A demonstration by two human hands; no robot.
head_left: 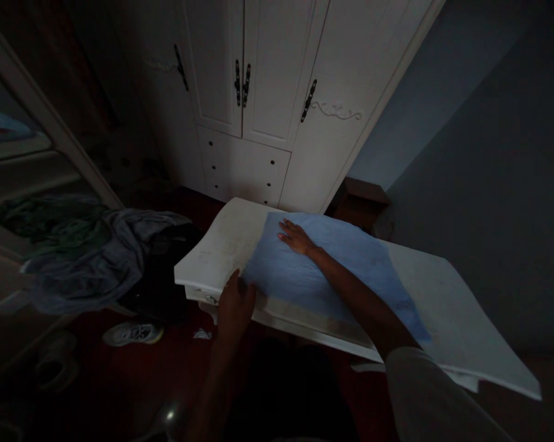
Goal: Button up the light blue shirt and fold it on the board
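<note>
A blue cloth (332,270) lies spread flat on a white table top (452,307). My right hand (295,236) rests flat on the cloth's far left part, fingers stretched out. My left hand (234,306) sits at the cloth's near left corner by the table's front edge, fingers curled on the cloth's edge. The room is dim.
A white wardrobe (268,92) with dark handles and small drawers stands behind the table. A heap of grey and green clothes (88,245) lies at the left. A white shoe (132,333) and a small scrap lie on the dark red floor. A brown stand (362,199) is beside the wardrobe.
</note>
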